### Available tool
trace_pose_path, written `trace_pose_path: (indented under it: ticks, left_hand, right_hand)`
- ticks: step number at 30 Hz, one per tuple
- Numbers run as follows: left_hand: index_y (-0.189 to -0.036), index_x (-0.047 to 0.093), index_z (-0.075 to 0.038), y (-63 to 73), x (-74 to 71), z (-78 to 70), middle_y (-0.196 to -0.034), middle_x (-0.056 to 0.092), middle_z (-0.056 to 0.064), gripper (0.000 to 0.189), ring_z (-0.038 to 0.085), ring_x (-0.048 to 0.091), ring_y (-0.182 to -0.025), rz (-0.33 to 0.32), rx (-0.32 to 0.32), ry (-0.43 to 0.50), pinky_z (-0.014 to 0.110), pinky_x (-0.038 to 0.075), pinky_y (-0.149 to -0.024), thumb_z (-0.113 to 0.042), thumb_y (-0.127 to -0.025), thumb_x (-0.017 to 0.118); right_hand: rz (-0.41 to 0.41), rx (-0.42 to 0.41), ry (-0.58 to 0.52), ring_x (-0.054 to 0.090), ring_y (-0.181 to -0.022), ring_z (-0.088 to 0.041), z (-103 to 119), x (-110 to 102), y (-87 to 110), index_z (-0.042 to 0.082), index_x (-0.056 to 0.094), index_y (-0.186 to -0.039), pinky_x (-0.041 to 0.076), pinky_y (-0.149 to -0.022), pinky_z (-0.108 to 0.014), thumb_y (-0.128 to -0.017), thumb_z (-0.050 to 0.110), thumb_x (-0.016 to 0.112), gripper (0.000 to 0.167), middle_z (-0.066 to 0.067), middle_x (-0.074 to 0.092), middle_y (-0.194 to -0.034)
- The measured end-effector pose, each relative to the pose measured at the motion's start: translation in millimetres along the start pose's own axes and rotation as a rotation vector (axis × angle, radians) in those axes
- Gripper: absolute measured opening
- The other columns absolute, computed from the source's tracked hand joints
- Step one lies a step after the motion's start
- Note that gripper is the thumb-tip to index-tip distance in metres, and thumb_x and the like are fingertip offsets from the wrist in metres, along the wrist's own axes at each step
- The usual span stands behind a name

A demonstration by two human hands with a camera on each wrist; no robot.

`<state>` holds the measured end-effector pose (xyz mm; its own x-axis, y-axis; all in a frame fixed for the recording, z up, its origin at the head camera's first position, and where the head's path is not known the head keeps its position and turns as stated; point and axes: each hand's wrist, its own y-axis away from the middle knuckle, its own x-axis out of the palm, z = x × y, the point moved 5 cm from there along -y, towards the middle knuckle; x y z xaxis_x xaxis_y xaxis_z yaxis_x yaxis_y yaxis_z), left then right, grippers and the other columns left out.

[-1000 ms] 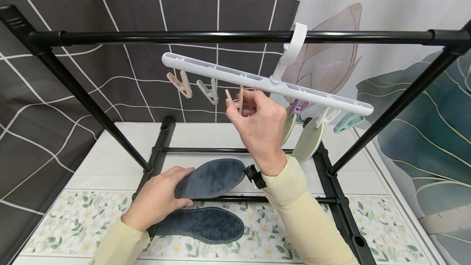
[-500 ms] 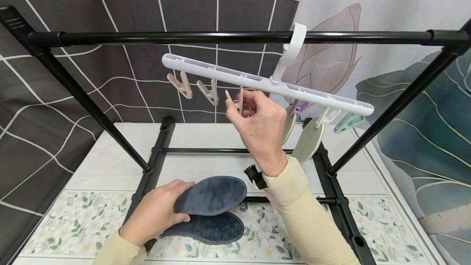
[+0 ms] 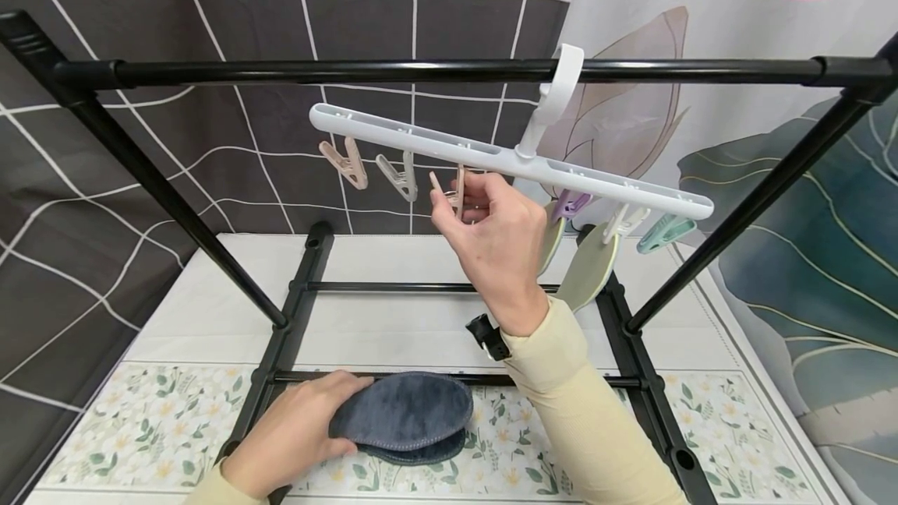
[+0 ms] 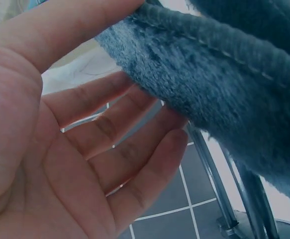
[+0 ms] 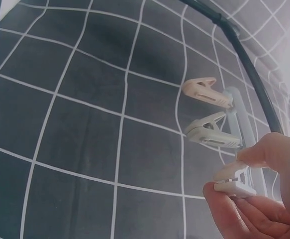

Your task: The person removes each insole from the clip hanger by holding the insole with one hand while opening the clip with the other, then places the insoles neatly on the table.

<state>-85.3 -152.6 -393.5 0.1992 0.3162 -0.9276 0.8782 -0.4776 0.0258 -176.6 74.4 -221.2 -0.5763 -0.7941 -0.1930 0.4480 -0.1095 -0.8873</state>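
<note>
Gripping upper plush insole [image 3: 403,411] with left hand [image 3: 298,427], just over lower insole [image 3: 428,455]; pinching clothespin [image 5: 237,188] under white hanger [image 3: 491,156] with right hand [image 3: 501,236]. Apparently preparing to clip; next, likely requiring insole raised to clothespin.

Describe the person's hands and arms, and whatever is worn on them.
The left hand and right hand are ungloved, with no rings showing. The left sleeve and right sleeve are plain pale yellow. A black band sits at the right wrist; its exact type is unclear.
</note>
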Motion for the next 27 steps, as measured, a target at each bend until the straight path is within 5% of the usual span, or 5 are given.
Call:
trace_pose_path:
  ticks: [15,22,27]
  left_hand:
    - [-0.130,0.066,-0.007,11.3,11.5,-5.5,-0.124,0.067,0.005,0.074,0.024,0.067,-0.105,0.025,0.180,0.001,0.045,0.057,-0.079,-0.027,-0.064,0.094]
    - [-0.129,0.066,-0.006,16.4,19.5,-1.6,-0.124,0.066,0.011,0.073,0.030,0.067,-0.107,0.136,0.145,0.063,0.045,0.057,-0.081,-0.028,-0.066,0.094]
    - [-0.128,0.067,-0.007,18.7,25.5,0.9,-0.120,0.066,0.004,0.068,0.024,0.067,-0.103,0.200,0.130,0.091,0.040,0.057,-0.078,-0.023,-0.067,0.093]
  right_hand:
    - [0.009,0.001,0.003,0.071,-0.062,-0.014,0,0,0.6,-0.001,0.072,-0.089,0.058,-0.057,-0.025,-0.080,0.013,0.079,0.018,-0.007,0.074,-0.074]
    - [0.007,0.004,-0.001,0.071,-0.062,-0.014,-1,0,1.0,-0.002,0.072,-0.089,0.058,-0.057,-0.026,-0.080,0.012,0.079,0.018,-0.007,0.074,-0.074]
    - [0.008,-0.001,0.003,0.071,-0.063,-0.015,-1,0,1.2,-0.002,0.072,-0.089,0.058,-0.057,-0.026,-0.080,0.013,0.078,0.018,-0.007,0.074,-0.075]
